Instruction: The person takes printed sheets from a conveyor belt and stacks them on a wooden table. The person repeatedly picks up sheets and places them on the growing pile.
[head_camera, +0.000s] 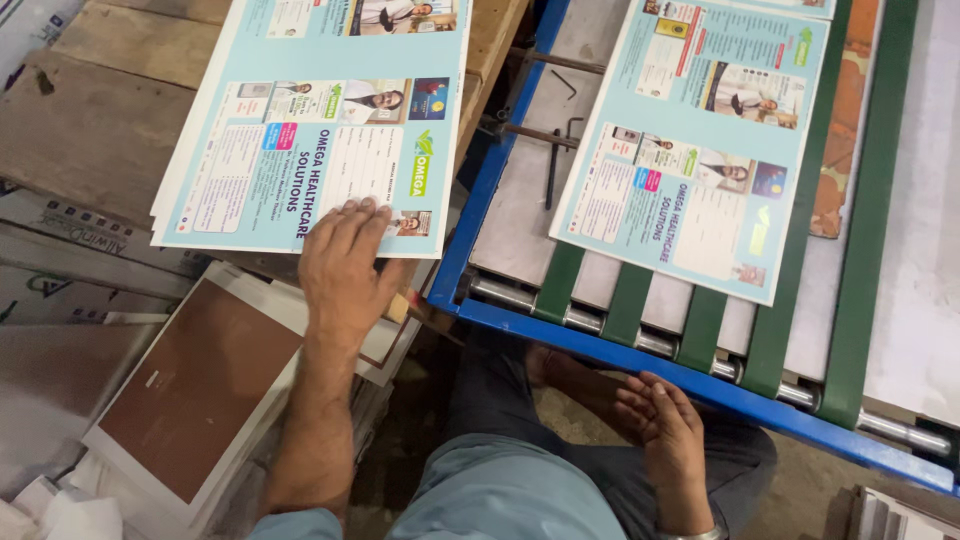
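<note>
My left hand (345, 262) lies flat, fingers together, on the near edge of a stack of light-blue printed sheets (300, 130) that rests on a wooden table. My right hand (665, 420) hovers palm up with loosely spread fingers, just below the blue front rail (600, 345) of a conveyor machine; it holds nothing. Another light-blue printed sheet (690, 150) lies on the machine's green belts (625, 295) above metal rollers.
A brown-faced board with a white border (190, 390) lies on piled sheets at lower left. Cardboard boxes (70, 240) sit under the wooden table (90, 120). Metal rods and a hex key (552, 165) lie on the machine bed. My legs in grey trousers fill the bottom centre.
</note>
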